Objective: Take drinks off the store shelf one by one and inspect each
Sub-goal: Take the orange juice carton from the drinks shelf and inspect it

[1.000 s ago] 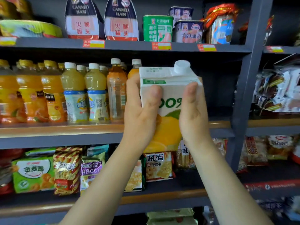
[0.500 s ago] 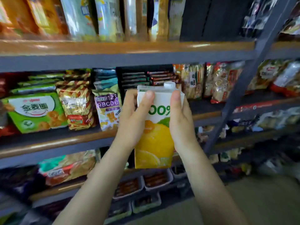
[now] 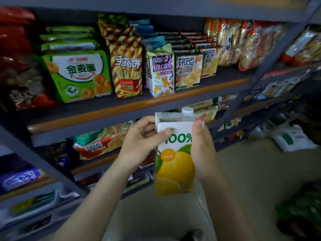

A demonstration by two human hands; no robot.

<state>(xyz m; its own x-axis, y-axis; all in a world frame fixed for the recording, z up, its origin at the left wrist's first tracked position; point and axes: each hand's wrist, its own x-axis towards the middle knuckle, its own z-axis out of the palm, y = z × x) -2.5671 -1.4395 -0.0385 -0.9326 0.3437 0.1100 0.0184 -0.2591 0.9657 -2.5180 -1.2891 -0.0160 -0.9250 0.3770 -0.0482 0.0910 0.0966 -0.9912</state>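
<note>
A white and yellow juice carton (image 3: pixel 174 164) with "100%" and an orange printed on its front stands upright in both my hands, in front of the lower shelves. Its white screw cap (image 3: pixel 187 110) points up. My left hand (image 3: pixel 141 141) grips the carton's upper left side, thumb across the front near the top. My right hand (image 3: pixel 201 145) grips the right side, fingers wrapped behind it. The bottle shelf the carton came from is out of view above.
Dark metal shelves (image 3: pixel 132 108) with orange edge strips hold snack bags, among them a green biscuit pack (image 3: pixel 78 75) and a striped stick-biscuit bag (image 3: pixel 127 70). A slanted shelf upright (image 3: pixel 260 70) stands at the right. Pale floor (image 3: pixel 243 180) lies below, with white bags (image 3: pixel 291 138) at right.
The carton came down with both hands, away from the drinks shelf, to waist height. My view tilted down; the bottles left the frame and the floor came in.
</note>
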